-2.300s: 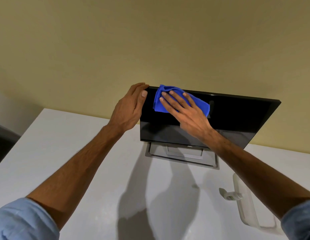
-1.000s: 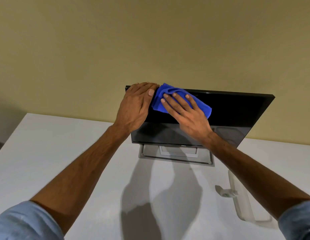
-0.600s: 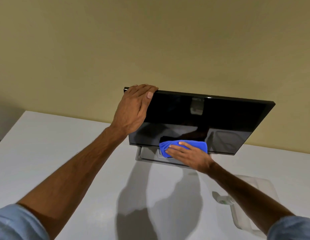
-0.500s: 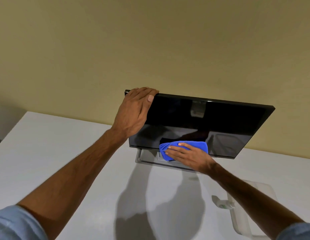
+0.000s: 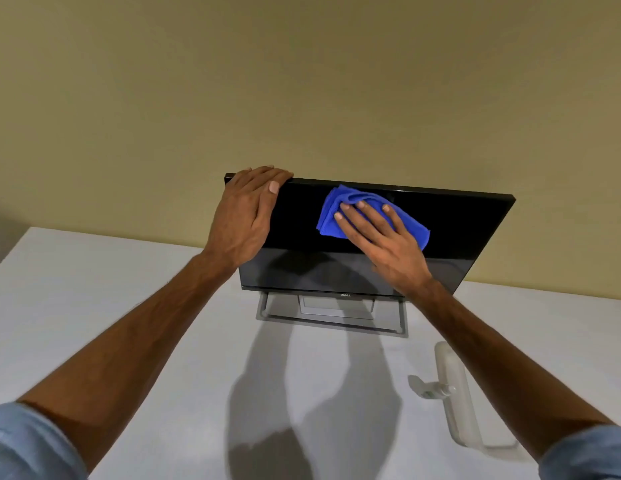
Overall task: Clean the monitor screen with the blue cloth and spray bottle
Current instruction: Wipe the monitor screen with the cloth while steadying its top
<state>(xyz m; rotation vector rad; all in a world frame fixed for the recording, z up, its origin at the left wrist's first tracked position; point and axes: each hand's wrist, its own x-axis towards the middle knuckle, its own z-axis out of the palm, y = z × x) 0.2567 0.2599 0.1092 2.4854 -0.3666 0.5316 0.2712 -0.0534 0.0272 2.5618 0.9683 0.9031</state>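
Observation:
A black monitor [image 5: 461,230] stands on a grey stand [image 5: 331,317] on the white table, its screen dark. My left hand [image 5: 243,216] grips the monitor's top left corner, fingers curled over the top edge. My right hand [image 5: 382,240] lies flat on the folded blue cloth [image 5: 333,216] and presses it against the upper middle of the screen. A translucent white spray bottle [image 5: 453,386] lies on its side on the table at the lower right, partly behind my right forearm.
The white table [image 5: 94,289] runs up to a beige wall [image 5: 302,81] right behind the monitor. The table's left edge shows at the far left. Shadows of my arms fall on the table in front of the stand.
My right hand has carried the blue cloth from the screen's bottom edge up to the upper middle of the screen. My left hand stays on the top left corner.

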